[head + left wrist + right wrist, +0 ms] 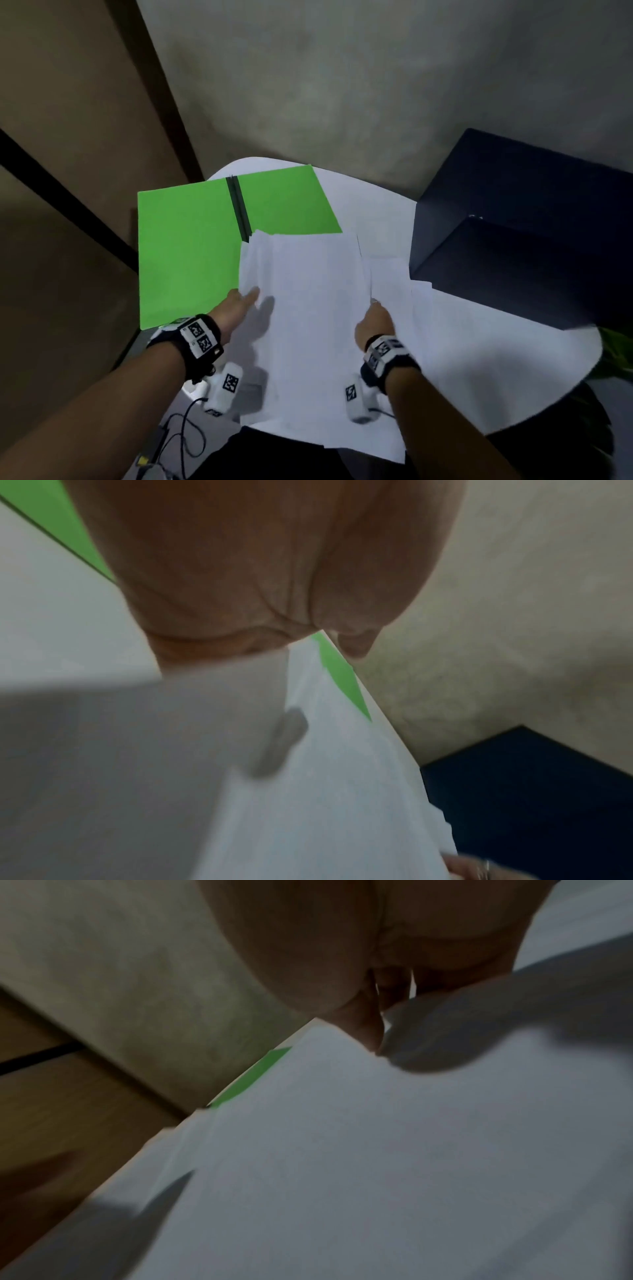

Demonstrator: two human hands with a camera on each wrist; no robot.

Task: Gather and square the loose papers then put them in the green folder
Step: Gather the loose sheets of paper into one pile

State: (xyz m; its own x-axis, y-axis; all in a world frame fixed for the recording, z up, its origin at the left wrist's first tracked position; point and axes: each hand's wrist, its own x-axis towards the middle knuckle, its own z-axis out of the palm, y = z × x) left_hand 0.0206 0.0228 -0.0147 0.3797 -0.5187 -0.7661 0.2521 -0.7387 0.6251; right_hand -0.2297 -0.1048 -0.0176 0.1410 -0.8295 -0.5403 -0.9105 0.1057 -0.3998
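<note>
The green folder (pixel 191 246) lies open on the round white table (pixel 496 370), its dark spine in the middle. A stack of white papers (pixel 315 325) covers the folder's near right corner and overhangs the table edge toward me. My left hand (pixel 245 299) holds the stack's left edge, thumb on top and fingers hidden beneath. My right hand (pixel 375 317) pinches the right edge. In the left wrist view the papers (pixel 342 804) run under my palm, beside a sliver of the folder (pixel 342 674). In the right wrist view curled fingers (pixel 371 1031) grip the papers (pixel 377 1150).
More loose white sheets (pixel 397 274) lie on the table right of the stack, against a dark blue box (pixel 513 222). Green leaves (pixel 616 346) show past the table's right rim. Cables (pixel 185 435) hang at the lower left. A wall stands behind the table.
</note>
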